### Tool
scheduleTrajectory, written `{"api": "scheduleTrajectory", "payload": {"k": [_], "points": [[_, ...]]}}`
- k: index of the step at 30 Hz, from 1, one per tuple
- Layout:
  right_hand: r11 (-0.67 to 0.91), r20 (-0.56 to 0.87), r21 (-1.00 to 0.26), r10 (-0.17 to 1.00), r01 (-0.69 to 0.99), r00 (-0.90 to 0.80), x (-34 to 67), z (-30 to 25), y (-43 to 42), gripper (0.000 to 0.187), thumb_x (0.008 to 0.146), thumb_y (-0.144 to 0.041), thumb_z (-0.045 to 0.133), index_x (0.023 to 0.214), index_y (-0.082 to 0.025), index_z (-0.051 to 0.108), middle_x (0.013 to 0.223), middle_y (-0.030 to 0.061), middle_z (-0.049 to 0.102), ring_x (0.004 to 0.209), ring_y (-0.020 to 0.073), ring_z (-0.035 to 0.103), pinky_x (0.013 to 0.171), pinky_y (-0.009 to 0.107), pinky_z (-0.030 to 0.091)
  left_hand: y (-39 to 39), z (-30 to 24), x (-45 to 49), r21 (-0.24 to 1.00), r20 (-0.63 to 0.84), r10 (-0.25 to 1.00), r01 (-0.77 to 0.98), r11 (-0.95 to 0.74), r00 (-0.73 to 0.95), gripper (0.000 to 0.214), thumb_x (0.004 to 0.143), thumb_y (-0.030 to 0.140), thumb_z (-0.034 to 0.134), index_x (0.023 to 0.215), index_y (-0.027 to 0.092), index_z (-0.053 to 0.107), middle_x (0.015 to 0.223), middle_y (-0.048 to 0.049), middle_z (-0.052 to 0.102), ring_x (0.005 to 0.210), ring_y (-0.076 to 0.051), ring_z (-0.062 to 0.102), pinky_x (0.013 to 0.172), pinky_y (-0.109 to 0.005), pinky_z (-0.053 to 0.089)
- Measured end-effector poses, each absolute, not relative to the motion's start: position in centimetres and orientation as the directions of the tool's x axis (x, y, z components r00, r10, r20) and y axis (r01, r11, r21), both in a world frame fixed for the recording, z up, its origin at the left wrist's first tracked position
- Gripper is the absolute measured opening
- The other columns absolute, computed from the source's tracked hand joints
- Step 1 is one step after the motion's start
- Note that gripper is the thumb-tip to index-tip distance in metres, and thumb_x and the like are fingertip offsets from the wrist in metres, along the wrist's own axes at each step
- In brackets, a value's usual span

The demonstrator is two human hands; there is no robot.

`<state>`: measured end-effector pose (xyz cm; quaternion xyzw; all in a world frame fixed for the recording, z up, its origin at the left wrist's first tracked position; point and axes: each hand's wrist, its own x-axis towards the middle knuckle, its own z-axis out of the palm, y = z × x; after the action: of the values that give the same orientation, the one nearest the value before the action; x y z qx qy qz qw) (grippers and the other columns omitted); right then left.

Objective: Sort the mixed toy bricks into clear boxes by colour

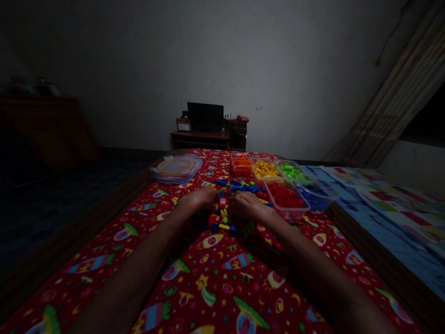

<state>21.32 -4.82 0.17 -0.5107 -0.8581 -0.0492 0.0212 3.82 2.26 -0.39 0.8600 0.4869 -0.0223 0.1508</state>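
Both forearms stretch over a red patterned cloth (222, 278) to a small heap of mixed bricks (224, 218), with the left hand (200, 198) and right hand (248, 205) resting knuckles-up on either side and fingers curled into it; the dim light hides whether either grips a brick. Just right of the right hand stands a tub of red bricks (292, 214), a blue tub (332, 195) beside it, and beyond them orange (232, 162), yellow (256, 176) and green (296, 163) tubs. Lids (177, 168) lie stacked far left, and a desk (200, 137) with a dark screen (205, 117) stands against the wall.

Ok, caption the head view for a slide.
Left hand and right hand at a mixed brick pile beside colour-sorted tubs.
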Motion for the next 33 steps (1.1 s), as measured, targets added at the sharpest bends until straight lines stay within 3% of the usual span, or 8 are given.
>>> {"api": "scheduleTrajectory", "payload": {"k": [7, 11, 16, 21, 24, 27, 30, 33], "points": [[0.479, 0.018, 0.163, 0.873, 0.863, -0.488, 21.5, -0.4, -4.6, 0.027, 0.086, -0.019, 0.042, 0.097, -0.016, 0.067, 0.091, 0.0135, 0.067, 0.087, 0.0226, 0.063, 0.07, 0.028, 0.043, 1.4, 0.9, 3.9, 0.11, -0.168, 0.818, 0.835, -0.539, 0.55, 0.013, 0.064, 0.023, 0.051, 0.064, 0.017, 0.062, 0.053, 0.0017, 0.055, 0.048, -0.01, 0.043, 0.045, -0.021, 0.028], [0.531, 0.048, 0.141, 0.84, 0.836, -0.541, 22.5, -0.8, -4.0, 0.026, 0.087, -0.015, 0.041, 0.102, -0.012, 0.063, 0.099, 0.0134, 0.065, 0.091, 0.019, 0.06, 0.077, 0.026, 0.042, 0.3, 2.4, 4.3, 0.083, -0.177, 0.752, 0.771, -0.632, 0.635, 0.022, 0.07, 0.029, 0.05, 0.08, 0.016, 0.065, 0.067, -0.0001, 0.062, 0.056, -0.012, 0.049, 0.049, -0.02, 0.033], [0.521, 0.043, 0.011, 0.852, 0.853, -0.521, 23.7, 0.5, -3.5, 0.023, 0.084, -0.013, 0.048, 0.101, -0.009, 0.062, 0.094, 0.0121, 0.065, 0.086, 0.0165, 0.058, 0.074, 0.023, 0.039, -1.1, 2.1, 5.8, 0.158, -0.231, 0.69, 0.726, -0.669, 0.686, 0.032, 0.069, 0.021, 0.057, 0.1, 0.02, 0.067, 0.088, -0.0033, 0.069, 0.072, -0.015, 0.06, 0.06, -0.02, 0.043], [0.469, 0.093, -0.156, 0.883, 0.869, -0.46, 24.0, 1.1, -3.3, 0.022, 0.08, -0.016, 0.053, 0.098, -0.014, 0.065, 0.088, 0.0094, 0.066, 0.08, 0.0164, 0.058, 0.067, 0.022, 0.037, -1.1, 0.1, 7.1, 0.143, -0.314, 0.729, 0.789, -0.597, 0.608, 0.024, 0.069, 0.011, 0.053, 0.085, 0.016, 0.07, 0.069, -0.0056, 0.068, 0.052, -0.015, 0.058, 0.053, -0.023, 0.044], [0.479, 0.162, -0.223, 0.877, 0.849, -0.452, 24.2, 0.5, -2.9, 0.021, 0.078, -0.02, 0.055, 0.095, -0.013, 0.065, 0.088, 0.0085, 0.065, 0.079, 0.0155, 0.056, 0.066, 0.021, 0.036, -0.5, 0.0, 6.7, 0.108, -0.242, 0.7, 0.735, -0.669, 0.672, 0.017, 0.068, 0.011, 0.053, 0.073, 0.015, 0.069, 0.062, -0.0044, 0.065, 0.053, -0.015, 0.056, 0.054, -0.024, 0.042], [0.447, 0.194, -0.31, 0.894, 0.839, -0.405, 24.1, 0.4, -2.6, 0.02, 0.077, -0.018, 0.051, 0.09, -0.012, 0.065, 0.08, 0.0059, 0.064, 0.07, 0.0128, 0.054, 0.06, 0.021, 0.035, 0.5, 0.4, 5.6, 0.221, -0.141, 0.679, 0.692, -0.687, 0.72, 0.015, 0.07, 0.02, 0.054, 0.073, 0.015, 0.068, 0.058, -0.0008, 0.06, 0.053, -0.014, 0.053, 0.052, -0.022, 0.038], [0.369, 0.152, -0.442, 0.929, 0.818, -0.337, 23.7, 0.5, -2.3, 0.019, 0.076, -0.017, 0.048, 0.084, -0.011, 0.064, 0.064, 0.0009, 0.059, 0.058, 0.0097, 0.048, 0.052, 0.02, 0.032, 1.4, 0.6, 4.5, 0.476, -0.101, 0.682, 0.637, -0.606, 0.724, 0.025, 0.073, 0.034, 0.053, 0.08, 0.014, 0.067, 0.06, 0.0018, 0.058, 0.053, -0.012, 0.051, 0.049, -0.021, 0.035], [0.306, 0.143, -0.614, 0.949, 0.727, -0.279, 23.5, 0.1, -1.8, 0.02, 0.079, -0.023, 0.049, 0.088, -0.013, 0.064, 0.056, -0.0033, 0.052, 0.051, 0.0077, 0.045, 0.048, 0.019, 0.031, 1.8, 0.5, 4.1, 0.726, -0.036, 0.704, 0.502, -0.469, 0.709, 0.04, 0.073, 0.046, 0.055, 0.095, 0.014, 0.066, 0.075, 0.0004, 0.063, 0.066, -0.013, 0.054, 0.057, -0.02, 0.039]]}}
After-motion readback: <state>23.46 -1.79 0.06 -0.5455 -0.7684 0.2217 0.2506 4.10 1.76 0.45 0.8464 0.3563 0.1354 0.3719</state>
